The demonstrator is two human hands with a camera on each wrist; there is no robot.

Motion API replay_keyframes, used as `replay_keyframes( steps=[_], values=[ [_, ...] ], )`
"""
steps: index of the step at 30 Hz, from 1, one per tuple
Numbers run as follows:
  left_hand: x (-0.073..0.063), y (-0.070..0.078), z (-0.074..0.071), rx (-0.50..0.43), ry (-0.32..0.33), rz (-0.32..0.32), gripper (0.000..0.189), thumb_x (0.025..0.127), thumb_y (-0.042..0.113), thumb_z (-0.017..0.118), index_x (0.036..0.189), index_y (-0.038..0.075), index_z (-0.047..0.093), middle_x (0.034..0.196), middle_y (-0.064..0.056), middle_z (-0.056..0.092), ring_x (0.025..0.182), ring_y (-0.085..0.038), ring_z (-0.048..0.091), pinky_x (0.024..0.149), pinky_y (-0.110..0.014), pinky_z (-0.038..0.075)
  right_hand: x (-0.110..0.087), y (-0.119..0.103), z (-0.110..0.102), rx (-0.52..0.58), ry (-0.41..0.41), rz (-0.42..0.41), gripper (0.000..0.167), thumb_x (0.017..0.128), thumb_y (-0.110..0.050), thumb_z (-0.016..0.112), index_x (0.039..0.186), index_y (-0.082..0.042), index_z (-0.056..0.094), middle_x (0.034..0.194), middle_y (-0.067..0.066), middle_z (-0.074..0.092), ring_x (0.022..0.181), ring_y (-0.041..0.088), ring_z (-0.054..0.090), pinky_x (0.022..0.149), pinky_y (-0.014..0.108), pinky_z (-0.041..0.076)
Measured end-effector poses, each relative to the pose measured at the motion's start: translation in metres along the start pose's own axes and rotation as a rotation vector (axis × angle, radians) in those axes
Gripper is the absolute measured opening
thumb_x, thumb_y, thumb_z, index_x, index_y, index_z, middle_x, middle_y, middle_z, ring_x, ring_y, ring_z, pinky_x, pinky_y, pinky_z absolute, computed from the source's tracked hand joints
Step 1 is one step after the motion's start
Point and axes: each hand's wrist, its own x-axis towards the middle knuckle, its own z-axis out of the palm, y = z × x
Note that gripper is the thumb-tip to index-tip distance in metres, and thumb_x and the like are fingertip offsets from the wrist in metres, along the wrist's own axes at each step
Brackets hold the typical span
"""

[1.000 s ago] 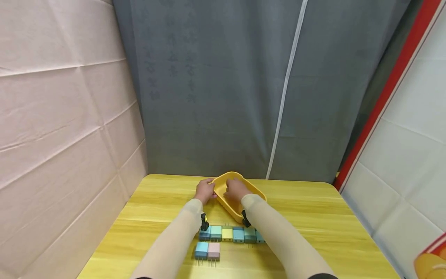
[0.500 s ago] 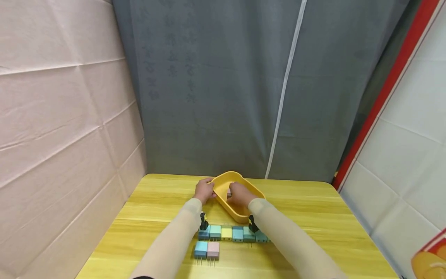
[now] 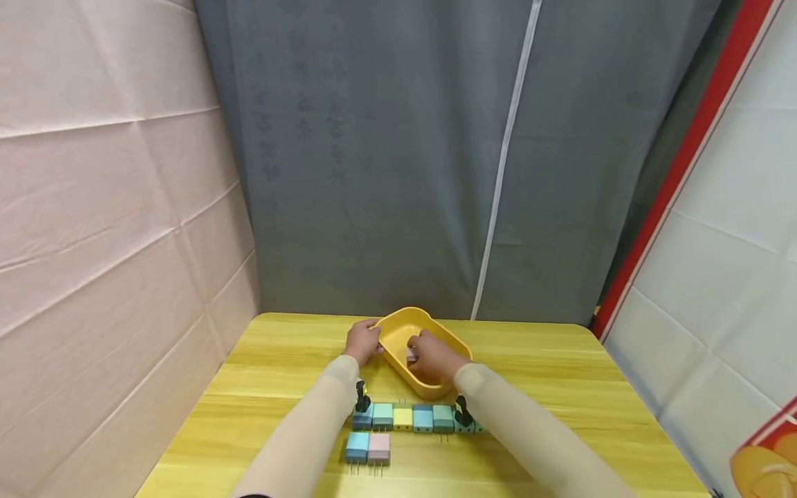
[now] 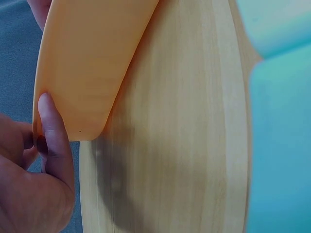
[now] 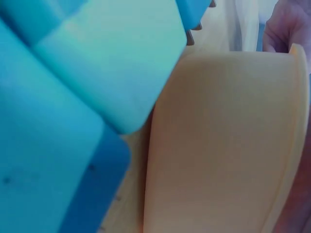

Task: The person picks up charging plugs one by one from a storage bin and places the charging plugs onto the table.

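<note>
My left hand [image 3: 364, 340] grips the rim of a yellow plastic tray [image 3: 398, 325] at its left corner. In the left wrist view the thumb of the left hand [image 4: 53, 150] lies along the tray's outer wall [image 4: 92, 73], and the fingers curl over the rim. Inside the tray my right hand [image 3: 432, 355] pinches a small pink block [image 3: 411, 355], partly covered by the fingers. The right wrist view shows mostly the tray's wall [image 5: 223, 136], which hides most of the right hand.
Nearer me than the tray runs a row of blue, green and yellow blocks [image 3: 402, 418], some with thin metal pins. In front of it sit a blue block [image 3: 358, 447] and a pink block [image 3: 378, 449], side by side. A grey curtain [image 3: 373, 173] hangs behind the wooden table [image 3: 280, 373].
My right hand has shifted right and a little toward me inside the tray, and the pink block now shows at its fingertips. The left hand keeps its hold on the rim.
</note>
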Motion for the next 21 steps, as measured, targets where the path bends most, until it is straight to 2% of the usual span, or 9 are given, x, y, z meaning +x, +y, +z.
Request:
replay_keyframes(
  steps=[5,14,21],
  values=[
    [0.000,-0.002,0.001,0.014,0.013,0.013,0.038,0.113,0.010,0.060,0.149,0.001,0.068,0.110,-0.028,0.074,0.056,-0.011,0.064,0.054,-0.024,0.062,-0.005,0.000,-0.001,-0.006,-0.003,-0.006,0.050,0.094,-0.026,0.090,0.135,-0.005,0.071,0.109,0.005,0.056,0.088,0.017,0.057,0.084,0.030,0.056],
    [0.004,-0.003,0.001,0.027,0.014,0.009,0.039,0.113,0.010,0.060,0.150,0.001,0.067,0.115,-0.028,0.074,0.057,-0.012,0.065,0.054,-0.024,0.062,-0.010,-0.008,-0.013,-0.009,0.026,-0.033,0.050,0.094,-0.029,0.091,0.133,-0.003,0.071,0.105,0.004,0.057,0.086,0.017,0.056,0.082,0.031,0.056],
    [0.011,-0.007,-0.001,0.025,0.009,0.008,0.039,0.113,0.010,0.062,0.150,0.002,0.068,0.104,-0.025,0.074,0.055,-0.012,0.064,0.058,-0.029,0.065,-0.014,-0.017,-0.026,-0.046,0.067,-0.071,0.053,0.093,-0.033,0.092,0.132,-0.004,0.071,0.106,0.004,0.058,0.084,0.016,0.056,0.080,0.031,0.057]
  ],
)
